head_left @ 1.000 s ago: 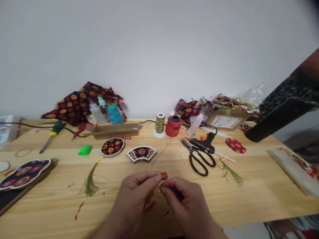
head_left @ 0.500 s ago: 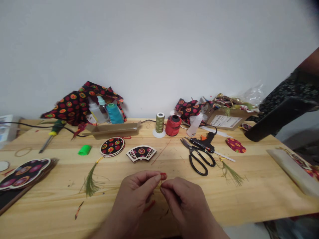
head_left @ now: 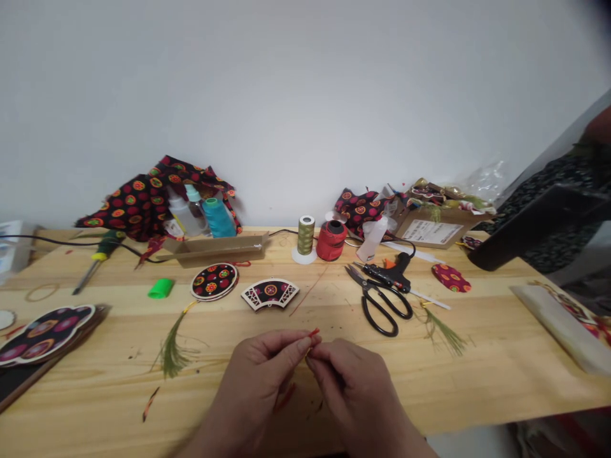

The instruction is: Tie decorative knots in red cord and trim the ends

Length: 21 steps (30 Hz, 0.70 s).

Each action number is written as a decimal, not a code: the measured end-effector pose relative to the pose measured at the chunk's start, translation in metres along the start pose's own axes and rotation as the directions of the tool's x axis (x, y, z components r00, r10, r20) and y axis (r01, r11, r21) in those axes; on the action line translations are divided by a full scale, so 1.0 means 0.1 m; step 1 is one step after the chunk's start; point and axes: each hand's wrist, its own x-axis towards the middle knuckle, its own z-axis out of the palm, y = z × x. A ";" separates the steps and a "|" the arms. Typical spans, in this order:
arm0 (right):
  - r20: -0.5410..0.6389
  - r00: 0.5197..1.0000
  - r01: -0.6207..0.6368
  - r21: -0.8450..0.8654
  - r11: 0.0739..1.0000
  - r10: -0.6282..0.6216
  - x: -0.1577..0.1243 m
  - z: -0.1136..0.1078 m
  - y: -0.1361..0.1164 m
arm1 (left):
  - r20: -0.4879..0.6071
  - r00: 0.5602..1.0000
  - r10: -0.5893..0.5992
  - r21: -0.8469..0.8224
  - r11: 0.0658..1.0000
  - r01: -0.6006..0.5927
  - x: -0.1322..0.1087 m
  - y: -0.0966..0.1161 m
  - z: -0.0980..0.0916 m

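Red strand (head_left: 312, 333) at lower centre of the head view, above the pine table (head_left: 429, 388). We note the left hand (head_left: 255, 385) nearly closed, pinching it between thumb and forefinger; the right hand (head_left: 353, 388) curls just beside, fingertips together, its hold too small to tell. Nearby: green tassel (head_left: 172, 350), fan-shaped wooden ornament (head_left: 270, 294).

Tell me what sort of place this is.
Probably a craft workbench, at home or in a small workshop. A glue gun, scissors, a green thread spool and a fabric-covered ornament lie on a wooden table.
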 end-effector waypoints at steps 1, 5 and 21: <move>0.002 1.000 0.009 -0.005 1.000 -0.009 -0.01 0.00 0.00 | -0.007 1.000 0.007 -0.002 1.000 -0.007 0.00 0.00 0.00; 0.006 0.996 0.091 -0.109 0.990 -0.091 -0.01 -0.04 -0.01 | -0.064 0.998 0.027 0.069 0.997 -0.023 -0.02 0.02 -0.02; 0.335 0.931 0.215 -0.186 0.959 -0.143 0.29 -0.49 -0.10 | 0.251 0.957 0.142 0.368 0.901 -0.231 -0.09 0.13 0.00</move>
